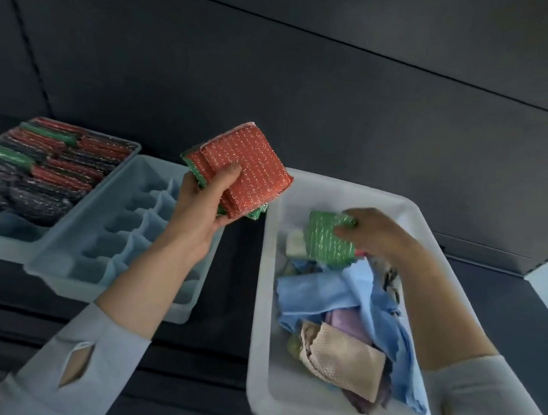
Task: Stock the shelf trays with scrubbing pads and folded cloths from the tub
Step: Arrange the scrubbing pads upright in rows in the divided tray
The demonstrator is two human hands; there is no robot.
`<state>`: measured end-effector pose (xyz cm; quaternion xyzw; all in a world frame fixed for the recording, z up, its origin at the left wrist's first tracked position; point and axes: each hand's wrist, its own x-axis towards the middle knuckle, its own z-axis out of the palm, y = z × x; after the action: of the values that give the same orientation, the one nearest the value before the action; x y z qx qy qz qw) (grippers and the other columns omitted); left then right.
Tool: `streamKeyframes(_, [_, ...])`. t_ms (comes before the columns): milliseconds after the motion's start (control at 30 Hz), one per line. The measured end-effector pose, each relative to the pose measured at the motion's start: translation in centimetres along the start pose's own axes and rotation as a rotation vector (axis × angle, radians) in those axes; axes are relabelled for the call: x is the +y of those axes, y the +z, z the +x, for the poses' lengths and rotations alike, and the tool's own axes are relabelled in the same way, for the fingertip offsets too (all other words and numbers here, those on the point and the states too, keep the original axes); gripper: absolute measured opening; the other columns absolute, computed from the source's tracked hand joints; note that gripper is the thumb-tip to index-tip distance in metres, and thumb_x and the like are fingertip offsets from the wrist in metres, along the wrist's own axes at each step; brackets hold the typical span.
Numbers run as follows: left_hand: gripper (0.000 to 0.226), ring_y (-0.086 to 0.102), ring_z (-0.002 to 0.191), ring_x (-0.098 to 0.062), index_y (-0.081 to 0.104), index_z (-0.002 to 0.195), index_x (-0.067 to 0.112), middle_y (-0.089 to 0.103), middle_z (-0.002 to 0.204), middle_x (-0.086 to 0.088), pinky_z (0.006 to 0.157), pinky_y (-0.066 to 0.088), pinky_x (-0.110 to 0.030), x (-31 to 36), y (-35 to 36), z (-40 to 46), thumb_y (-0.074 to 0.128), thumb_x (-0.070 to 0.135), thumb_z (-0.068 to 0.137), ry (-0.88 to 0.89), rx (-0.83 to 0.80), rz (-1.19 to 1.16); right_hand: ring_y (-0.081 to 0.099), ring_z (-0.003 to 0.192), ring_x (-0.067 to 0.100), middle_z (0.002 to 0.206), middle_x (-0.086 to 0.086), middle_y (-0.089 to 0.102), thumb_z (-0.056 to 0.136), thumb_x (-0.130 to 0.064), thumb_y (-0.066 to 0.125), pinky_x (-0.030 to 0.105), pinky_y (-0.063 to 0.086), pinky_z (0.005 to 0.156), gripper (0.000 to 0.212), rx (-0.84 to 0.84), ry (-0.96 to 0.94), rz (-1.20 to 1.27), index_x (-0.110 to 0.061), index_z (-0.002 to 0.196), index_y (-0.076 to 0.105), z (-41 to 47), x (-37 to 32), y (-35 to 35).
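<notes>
Scrubbing pads are being gathered from the tub [414, 207] for the shelf trays.

A stack of pads [243, 165], red on top with green edges showing beneath, is gripped by the left hand [202, 202], thumb curled over the top face, and is held above the gap between the tub and the divided tray [52, 259]; a green pad [329, 238] is pinched at its upper corner by the right hand [369, 233] inside the tub, over the loose cloths [338, 294]; the stack lies up and to the left of the green pad, near it but apart; the far tray [128, 145], already lined with pads on edge, lies further left, nearer the left hand.
</notes>
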<state>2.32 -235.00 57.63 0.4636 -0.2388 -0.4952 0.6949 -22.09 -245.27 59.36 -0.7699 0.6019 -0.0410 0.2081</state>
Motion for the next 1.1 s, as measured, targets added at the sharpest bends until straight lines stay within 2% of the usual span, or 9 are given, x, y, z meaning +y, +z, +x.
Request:
streamKeyframes(67, [0.051,0.064,0.108,-0.014,0.046,0.129,0.025,0.063,0.122,0.002,0.093,0.053,-0.045,0.2,-0.9,0.0,0.070,0.032,0.085,-0.005,-0.009,-0.001,0.064,0.078,0.023,0.099,0.008,0.069,0.083,-0.033,0.072,0.033,0.052,0.076,0.048,0.240,0.066,0.241,-0.015,0.125,0.058,-0.1,-0.6,-0.7])
streamKeyframes(200, [0.053,0.065,0.107,-0.012,0.046,0.131,0.025,0.063,0.123,0.004,0.096,0.052,-0.046,1.6,-3.6,0.2,0.071,0.033,0.085,0.008,-0.037,-0.007,0.068,0.085,0.033,0.090,0.011,0.072,0.073,-0.047,0.072,0.053,0.055,0.075,0.045,0.414,-0.014,0.480,-0.013,0.100,0.061,-0.6,-4.8,-0.6])
streamKeyframes(300, [0.055,0.066,0.107,-0.010,0.047,0.133,0.026,0.064,0.123,0.007,0.095,0.053,-0.045,4.0,-7.3,0.5,0.071,0.033,0.084,0.044,-0.032,-0.031,0.068,0.082,0.025,0.098,0.016,0.067,0.084,-0.047,0.058,0.050,0.056,0.073,0.040,0.416,-0.078,0.607,-0.013,0.104,0.051,-1.3,-10.7,1.2])
streamKeyframes(400, [0.059,0.065,0.109,-0.010,0.046,0.136,0.030,0.064,0.124,0.009,0.093,0.054,-0.042,7.3,-12.5,1.2,0.071,0.038,0.083,0.090,0.004,-0.011,0.060,0.055,0.012,0.085,0.012,0.056,0.100,-0.029,0.046,0.029,0.047,0.038,0.025,0.372,-0.137,0.592,-0.006,0.109,0.042,-2.0,-16.8,3.6])
streamKeyframes(633, [0.062,0.063,0.113,-0.015,0.045,0.136,0.027,0.063,0.127,0.005,0.089,0.056,-0.039,14.7,-27.0,3.4,0.071,0.047,0.082,0.109,0.160,-0.034,0.071,0.085,0.023,0.108,0.005,0.065,0.088,-0.016,0.069,0.045,0.058,0.053,0.036,0.211,-0.241,0.772,-0.018,0.114,0.044,-3.2,-28.9,11.1])
streamKeyframes(767, [0.062,0.063,0.111,-0.019,0.046,0.133,0.026,0.062,0.127,0.003,0.093,0.054,-0.043,17.2,-33.6,4.5,0.069,0.052,0.083,0.061,0.259,-0.060,0.068,0.074,0.011,0.096,-0.003,0.069,0.085,-0.016,0.073,0.032,0.058,0.056,0.032,0.212,-0.274,0.754,-0.021,0.109,0.053,-3.1,-34.9,15.5])
streamKeyframes(833, [0.062,0.064,0.110,-0.020,0.045,0.134,0.025,0.063,0.127,0.002,0.098,0.051,-0.045,17.6,-35.9,4.8,0.068,0.052,0.083,0.041,0.271,-0.087,0.063,0.080,0.011,0.092,-0.008,0.068,0.082,-0.020,0.076,0.031,0.055,0.070,0.029,0.228,-0.332,0.676,-0.023,0.106,0.061,-2.7,-37.1,17.8])
streamKeyframes(967, [0.064,0.063,0.113,-0.021,0.043,0.137,0.022,0.063,0.128,-0.001,0.102,0.048,-0.048,16.9,-37.9,5.3,0.065,0.052,0.085,-0.010,0.215,-0.087,0.061,0.090,0.008,0.099,-0.012,0.069,0.082,-0.023,0.074,0.024,0.047,0.087,0.027,0.317,-0.373,0.232,-0.025,0.109,0.068,-2.5,-38.6,20.2])
streamKeyframes(1100, [0.061,0.060,0.118,-0.018,0.042,0.138,0.023,0.061,0.130,0.000,0.102,0.048,-0.046,16.0,-37.6,5.4,0.064,0.049,0.087,-0.038,0.157,-0.050,0.065,0.097,0.019,0.104,-0.005,0.071,0.080,-0.027,0.073,0.034,0.052,0.089,0.028,0.269,-0.332,-0.045,-0.034,0.107,0.068,-2.5,-38.8,20.6])
